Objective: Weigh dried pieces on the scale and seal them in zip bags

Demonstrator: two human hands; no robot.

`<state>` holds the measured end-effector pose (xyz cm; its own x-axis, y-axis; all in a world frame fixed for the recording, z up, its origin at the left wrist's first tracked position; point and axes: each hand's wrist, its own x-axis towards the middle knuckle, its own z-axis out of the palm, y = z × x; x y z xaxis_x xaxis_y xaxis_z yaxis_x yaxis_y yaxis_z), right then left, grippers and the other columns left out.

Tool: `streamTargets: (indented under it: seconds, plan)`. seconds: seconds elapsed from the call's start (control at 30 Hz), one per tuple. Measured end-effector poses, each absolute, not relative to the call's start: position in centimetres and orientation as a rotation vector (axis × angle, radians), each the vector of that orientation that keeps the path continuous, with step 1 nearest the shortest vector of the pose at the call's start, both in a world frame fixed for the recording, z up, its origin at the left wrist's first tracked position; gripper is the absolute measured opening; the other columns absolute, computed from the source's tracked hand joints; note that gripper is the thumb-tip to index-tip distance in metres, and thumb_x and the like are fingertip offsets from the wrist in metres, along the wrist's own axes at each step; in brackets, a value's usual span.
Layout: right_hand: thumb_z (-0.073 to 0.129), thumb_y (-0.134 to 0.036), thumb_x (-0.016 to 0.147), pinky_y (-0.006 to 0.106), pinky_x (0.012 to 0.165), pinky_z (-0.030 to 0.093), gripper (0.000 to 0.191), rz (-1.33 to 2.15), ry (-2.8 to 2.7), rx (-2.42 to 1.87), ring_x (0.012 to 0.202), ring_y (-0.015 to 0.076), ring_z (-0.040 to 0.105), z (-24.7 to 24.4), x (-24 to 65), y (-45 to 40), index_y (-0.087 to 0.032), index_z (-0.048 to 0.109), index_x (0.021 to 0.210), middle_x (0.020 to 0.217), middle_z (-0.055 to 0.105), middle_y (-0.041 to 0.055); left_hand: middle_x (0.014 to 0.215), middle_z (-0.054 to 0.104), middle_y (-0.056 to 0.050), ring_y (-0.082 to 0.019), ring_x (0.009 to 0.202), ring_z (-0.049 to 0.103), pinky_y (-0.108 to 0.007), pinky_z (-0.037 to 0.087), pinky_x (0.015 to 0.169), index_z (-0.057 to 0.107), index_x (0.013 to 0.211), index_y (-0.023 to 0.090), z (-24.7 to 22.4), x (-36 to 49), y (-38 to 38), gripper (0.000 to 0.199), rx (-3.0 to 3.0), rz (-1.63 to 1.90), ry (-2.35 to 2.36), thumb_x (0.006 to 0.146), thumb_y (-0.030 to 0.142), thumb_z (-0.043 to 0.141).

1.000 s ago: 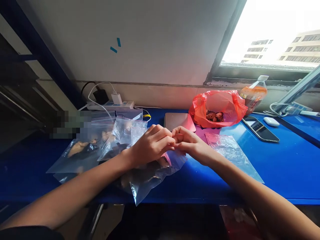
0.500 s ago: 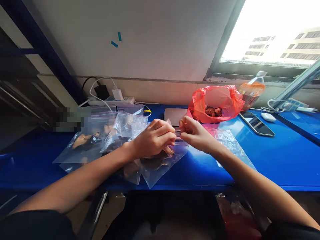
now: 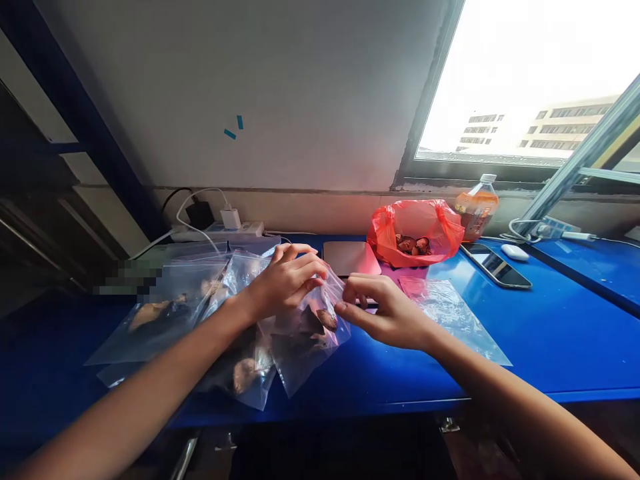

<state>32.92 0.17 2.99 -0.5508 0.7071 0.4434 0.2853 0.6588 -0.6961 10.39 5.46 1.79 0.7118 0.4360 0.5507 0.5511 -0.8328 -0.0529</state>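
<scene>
Filled pouch [image 3: 300,350] left of flat pouch [image 3: 465,327], carrier bag [image 3: 441,251] behind, phone [image 3: 496,266] farther right

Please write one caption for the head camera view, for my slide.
Left hand and right hand at a clear bag of brown pieces over a blue table, an open red bag beyond.

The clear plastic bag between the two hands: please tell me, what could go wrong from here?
The clear plastic bag might slip from the left hand, and its brown pieces could spill if its mouth is open.

The red plastic bag stands open, so a bump might tip out its dark chunks.
</scene>
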Motion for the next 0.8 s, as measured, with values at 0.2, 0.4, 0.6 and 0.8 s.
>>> streamTargets:
  seconds: [0.2, 0.4, 0.6, 0.8]
  plan:
    - [0.055, -0.033, 0.093, 0.025, 0.067, 0.044, 0.033, 0.883, -1.887, -0.736, 0.074, 0.0119, 0.052, 3.2, 33.0, -0.5, -0.023, 0.041, 0.121, 0.085, 0.055, -0.0007, 0.093, 0.068, -0.005, -0.023, 0.097, 0.056, -0.039, 0.041, 0.088, 0.062, 0.090, 0.019, 3.2, 8.6, 6.1, 0.017, -2.560, -1.173, -0.959, 0.096, 0.024, 0.047]
    - [0.065, -0.037, 0.085, 0.033, 0.080, 0.049, 0.065, 0.852, -1.809, -0.822, 0.092, 0.0179, 0.056, 1.9, 32.4, -1.3, -0.027, 0.025, 0.136, 0.107, 0.054, 0.0058, 0.070, 0.061, 0.002, -0.014, 0.063, 0.057, -0.027, 0.046, 0.061, 0.064, 0.091, 0.022, 5.9, 7.6, 5.1, 0.009, -2.162, -1.910, -1.343, 0.089, 0.027, 0.056]
    - [0.072, -0.026, 0.079, 0.035, 0.106, 0.041, 0.081, 1.241, -1.948, -0.434, 0.127, 0.0235, 0.047, 1.0, 29.9, -3.5, -0.026, 0.022, 0.144, 0.138, 0.045, 0.0096, 0.060, 0.057, 0.003, -0.011, 0.051, 0.050, -0.024, 0.041, 0.049, 0.067, 0.081, 0.022, 6.2, 8.7, 4.0, 0.010, -2.160, -1.936, -1.401, 0.085, 0.030, 0.061]
    - [0.053, -0.038, 0.095, 0.027, 0.076, 0.056, 0.022, 1.176, -1.468, -0.632, 0.085, 0.0149, 0.065, 0.2, 29.3, -2.4, -0.021, 0.055, 0.109, 0.096, 0.065, 0.0040, 0.067, 0.065, 0.002, -0.010, 0.051, 0.055, -0.021, 0.045, 0.048, 0.070, 0.082, 0.023, 6.9, 8.5, 2.9, 0.011, -2.361, -1.950, -1.293, 0.085, 0.032, 0.065]
